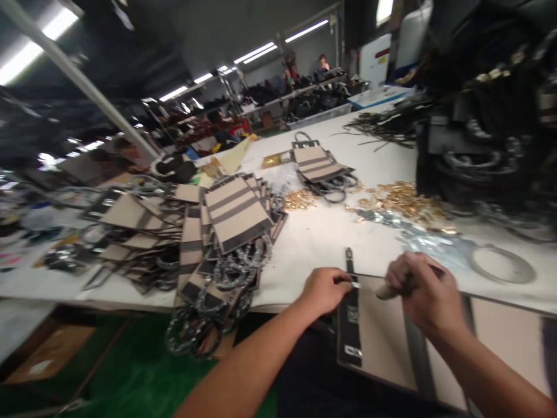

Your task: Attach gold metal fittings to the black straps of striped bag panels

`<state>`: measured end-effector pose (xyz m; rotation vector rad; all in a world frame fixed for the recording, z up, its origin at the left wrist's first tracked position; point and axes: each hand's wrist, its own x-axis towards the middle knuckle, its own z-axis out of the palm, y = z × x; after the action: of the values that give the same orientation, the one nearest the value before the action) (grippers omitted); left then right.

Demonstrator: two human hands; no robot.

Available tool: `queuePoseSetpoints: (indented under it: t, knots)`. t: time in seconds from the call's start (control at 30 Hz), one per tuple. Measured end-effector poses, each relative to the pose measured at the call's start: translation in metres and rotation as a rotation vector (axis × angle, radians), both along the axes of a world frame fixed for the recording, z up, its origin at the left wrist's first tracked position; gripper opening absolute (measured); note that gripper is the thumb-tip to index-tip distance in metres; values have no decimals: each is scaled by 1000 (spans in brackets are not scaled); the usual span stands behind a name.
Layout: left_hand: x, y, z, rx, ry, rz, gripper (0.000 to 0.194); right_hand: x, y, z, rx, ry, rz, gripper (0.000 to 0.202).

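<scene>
Gold-coloured pieces are seen with a glossy, metal-like finish. The white tabletop is left smooth and matt. The striped panels are faced in matt, cloth-like beige, and their looped handles are wrapped in shiny clear plastic.

The worktop is showing white, the stacked panels are displaying beige with dark stripes, the small metal pieces are gleaming gold, and the floor is showing green.

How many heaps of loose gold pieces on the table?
2. Small heap right of the tall striped stack; larger heap left of the black pile. More may be hidden behind stacks.
</scene>
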<state>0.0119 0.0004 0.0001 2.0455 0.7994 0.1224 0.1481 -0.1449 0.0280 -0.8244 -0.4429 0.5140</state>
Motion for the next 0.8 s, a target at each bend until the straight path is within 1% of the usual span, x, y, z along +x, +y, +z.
queuePoseSetpoints:
  t: [0.07,0.17,0.27,0.37,0.57,0.7,0.8]
  knots:
    - [5,9,-6,-57,-15,-25,25,4,2,-5,-29,73,-68,45]
    - [7,13,-10,-92,-24,-39,24,3,19,-9,-14,126,-95,45]
    - [6,12,-6,-76,-13,-45,22,-3,31,-12,10,156,-88,44]
    - [8,14,-2,-69,-7,-47,19,-6,35,-14,28,155,-94,45]
    - [10,19,-2,-115,-13,-70,17,-10,39,-17,-2,49,-91,44]
    - [9,22,-5,-130,-9,-66,15,-20,44,-18,14,-109,-45,41]
    - [9,27,-8,-247,-23,-93,15,-25,45,-19,-42,-230,-15,40]
